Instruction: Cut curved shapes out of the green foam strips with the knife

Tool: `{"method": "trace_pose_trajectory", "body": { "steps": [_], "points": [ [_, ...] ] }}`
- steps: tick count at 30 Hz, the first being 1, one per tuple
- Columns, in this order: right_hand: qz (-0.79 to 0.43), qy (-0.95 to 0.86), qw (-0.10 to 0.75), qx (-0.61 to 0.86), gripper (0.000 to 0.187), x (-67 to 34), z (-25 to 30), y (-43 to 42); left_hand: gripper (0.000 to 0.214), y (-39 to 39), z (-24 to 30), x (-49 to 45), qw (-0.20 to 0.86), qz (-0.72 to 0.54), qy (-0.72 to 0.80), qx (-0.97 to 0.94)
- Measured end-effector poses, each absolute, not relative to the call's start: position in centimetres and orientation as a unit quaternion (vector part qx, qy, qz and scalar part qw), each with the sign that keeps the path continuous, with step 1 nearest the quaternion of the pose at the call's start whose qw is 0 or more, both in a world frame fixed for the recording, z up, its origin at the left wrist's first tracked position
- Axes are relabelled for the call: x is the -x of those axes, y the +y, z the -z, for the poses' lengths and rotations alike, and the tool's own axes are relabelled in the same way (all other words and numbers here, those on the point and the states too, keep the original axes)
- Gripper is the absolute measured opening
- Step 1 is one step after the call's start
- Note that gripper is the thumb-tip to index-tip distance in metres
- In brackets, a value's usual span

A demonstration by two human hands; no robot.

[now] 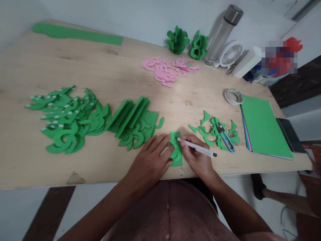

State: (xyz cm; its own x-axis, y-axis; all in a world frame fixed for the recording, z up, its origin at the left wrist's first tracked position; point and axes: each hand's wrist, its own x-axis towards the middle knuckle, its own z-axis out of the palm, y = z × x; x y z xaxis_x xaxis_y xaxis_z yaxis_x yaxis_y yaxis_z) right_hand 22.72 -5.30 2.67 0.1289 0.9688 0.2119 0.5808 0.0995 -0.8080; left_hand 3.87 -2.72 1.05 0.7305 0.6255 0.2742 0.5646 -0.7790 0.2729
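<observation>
My right hand (197, 155) is closed around a white pen (198, 147), its tip at the upper part of a small green foam-like sheet (177, 162). A curved green cut-out appears to lie on that sheet. My left hand (152, 159) rests with fingers stretched out, fingertips pressing the left side of the sheet and cut-out. Left of it sits a stack of folded green pieces (132, 112) with curved cut-outs beneath. Right of my right hand, blue-handled thread snips (225, 137) lie on green scraps (205, 134).
A pile of green cut-outs (67, 113) with white tabs lies left. Pink cut-outs (165, 70), two green folded shapes (177, 40), a bottle (218, 36) and a small fan (231, 53) are at the back. Right are tape rolls (233, 96) and green sheets (265, 127).
</observation>
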Motion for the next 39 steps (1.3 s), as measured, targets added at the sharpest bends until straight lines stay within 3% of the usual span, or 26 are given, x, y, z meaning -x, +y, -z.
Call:
{"method": "trace_pose_trajectory", "body": {
  "steps": [39],
  "points": [
    [-0.196, -0.639, 0.397, 0.63, 0.009, -23.2, -2.9, -7.2, 0.028, -2.8, -1.0, -3.9, 0.081, -0.175, 0.319, -0.928]
  ]
}}
